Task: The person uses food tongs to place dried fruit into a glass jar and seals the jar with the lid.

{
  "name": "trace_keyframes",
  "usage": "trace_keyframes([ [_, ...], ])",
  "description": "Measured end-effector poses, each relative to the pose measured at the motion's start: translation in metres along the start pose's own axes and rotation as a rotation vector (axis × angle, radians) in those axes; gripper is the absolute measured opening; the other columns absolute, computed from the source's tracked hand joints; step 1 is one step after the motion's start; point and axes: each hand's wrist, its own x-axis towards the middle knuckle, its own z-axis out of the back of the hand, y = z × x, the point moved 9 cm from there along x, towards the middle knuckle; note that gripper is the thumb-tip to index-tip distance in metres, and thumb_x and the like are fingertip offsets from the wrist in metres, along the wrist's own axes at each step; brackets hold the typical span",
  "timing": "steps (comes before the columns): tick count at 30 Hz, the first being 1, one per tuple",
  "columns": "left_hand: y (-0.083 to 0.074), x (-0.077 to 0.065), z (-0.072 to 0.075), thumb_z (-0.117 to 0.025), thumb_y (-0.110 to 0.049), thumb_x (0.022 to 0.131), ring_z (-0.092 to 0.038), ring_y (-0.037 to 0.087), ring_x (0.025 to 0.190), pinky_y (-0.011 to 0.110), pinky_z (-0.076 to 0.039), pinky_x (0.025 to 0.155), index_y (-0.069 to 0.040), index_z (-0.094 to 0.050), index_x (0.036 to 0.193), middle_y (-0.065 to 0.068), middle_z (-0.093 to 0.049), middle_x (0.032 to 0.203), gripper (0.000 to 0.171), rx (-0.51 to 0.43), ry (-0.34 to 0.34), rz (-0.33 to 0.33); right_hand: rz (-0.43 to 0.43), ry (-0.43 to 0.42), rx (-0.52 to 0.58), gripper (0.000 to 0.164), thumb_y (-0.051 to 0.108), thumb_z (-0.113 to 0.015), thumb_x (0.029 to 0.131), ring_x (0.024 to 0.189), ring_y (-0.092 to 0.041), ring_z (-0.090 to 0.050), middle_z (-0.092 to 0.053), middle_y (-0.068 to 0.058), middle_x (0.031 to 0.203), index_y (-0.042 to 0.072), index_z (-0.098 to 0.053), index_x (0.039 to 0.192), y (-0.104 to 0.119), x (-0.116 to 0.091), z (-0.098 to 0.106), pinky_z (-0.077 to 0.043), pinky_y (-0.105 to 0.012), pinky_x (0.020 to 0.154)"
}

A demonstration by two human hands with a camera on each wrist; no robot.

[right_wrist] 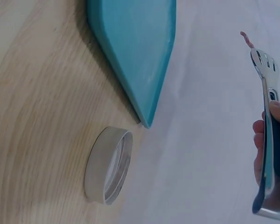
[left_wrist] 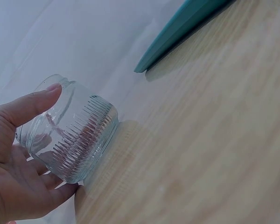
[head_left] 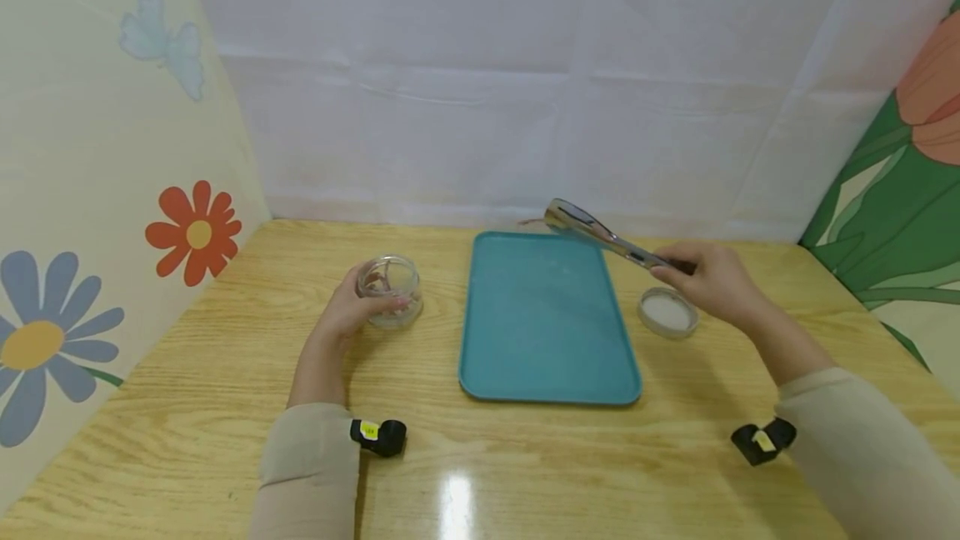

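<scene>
My left hand (head_left: 347, 307) grips a clear glass jar (head_left: 390, 277) standing on the table left of the tray, thumb across the near side. Thin reddish-brown strips (left_wrist: 77, 147) lie inside the jar, behind its ribbed glass. With its fingers round the handles, my right hand (head_left: 716, 280) holds metal tongs (head_left: 600, 232) above the far right corner of the blue tray (head_left: 543, 332). A slim reddish strip (right_wrist: 246, 39) sticks out from the slotted tips of the tongs. Below the right hand, a round lid (head_left: 667, 312) lies hollow side up.
The tray stands mid-table on the wooden tabletop (head_left: 420, 473), between jar and lid. Behind the table hangs a white cloth (head_left: 450, 132). Flower-printed panels flank both sides. A small black camera (head_left: 378, 437) sits at the left wrist, another camera (head_left: 763, 442) at the right.
</scene>
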Motion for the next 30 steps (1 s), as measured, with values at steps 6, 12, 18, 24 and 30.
trace_keyframes([
  [6,0.0,0.0,0.0,-0.074,-0.017,0.068,-0.02,0.032,0.123,0.044,-0.015,0.098,-0.012,-0.01,0.139,0.014,-0.017,0.139,0.096,-0.005,0.001,0.005,0.009,-0.014,0.018,0.013,0.01,-0.061,0.081,0.052,-0.015,-0.043,-0.057,-0.003,0.067,0.0,-0.066,0.087,0.008,0.01,-0.005,-0.035,-0.027,0.044],
  [12,0.001,0.001,0.0,-0.075,-0.018,0.067,-0.02,0.031,0.123,0.044,-0.015,0.098,-0.012,-0.01,0.139,0.013,-0.017,0.139,0.097,-0.006,0.003,-0.001,0.027,-0.013,0.073,0.018,0.011,-0.061,0.08,0.052,-0.014,-0.042,-0.058,-0.006,0.07,-0.003,-0.065,0.092,0.019,0.019,-0.012,-0.035,-0.026,0.045],
  [18,0.001,0.001,0.0,-0.075,-0.018,0.066,-0.019,0.031,0.123,0.044,-0.015,0.098,-0.011,-0.01,0.139,0.013,-0.017,0.139,0.098,-0.014,0.003,-0.005,0.044,0.002,0.115,0.02,0.009,-0.061,0.081,0.049,-0.015,-0.04,-0.056,-0.006,0.067,-0.005,-0.064,0.095,0.029,0.027,-0.024,-0.034,-0.026,0.044],
  [24,0.0,0.0,-0.002,-0.075,-0.016,0.067,-0.018,0.032,0.123,0.043,-0.015,0.098,-0.01,-0.01,0.139,0.013,-0.017,0.138,0.097,-0.038,0.005,-0.012,0.051,0.024,0.162,0.021,0.007,-0.06,0.081,0.049,-0.015,-0.039,-0.054,-0.006,0.065,-0.006,-0.063,0.098,0.041,0.034,-0.038,-0.034,-0.027,0.044],
  [30,-0.001,0.0,-0.001,-0.074,-0.016,0.067,-0.018,0.032,0.123,0.043,-0.015,0.098,-0.01,-0.01,0.139,0.013,-0.017,0.138,0.097,-0.037,0.003,-0.02,0.035,0.059,0.201,0.016,0.008,-0.058,0.082,0.05,-0.017,-0.038,-0.05,-0.004,0.063,-0.001,-0.064,0.094,0.052,0.04,-0.051,-0.033,-0.028,0.044],
])
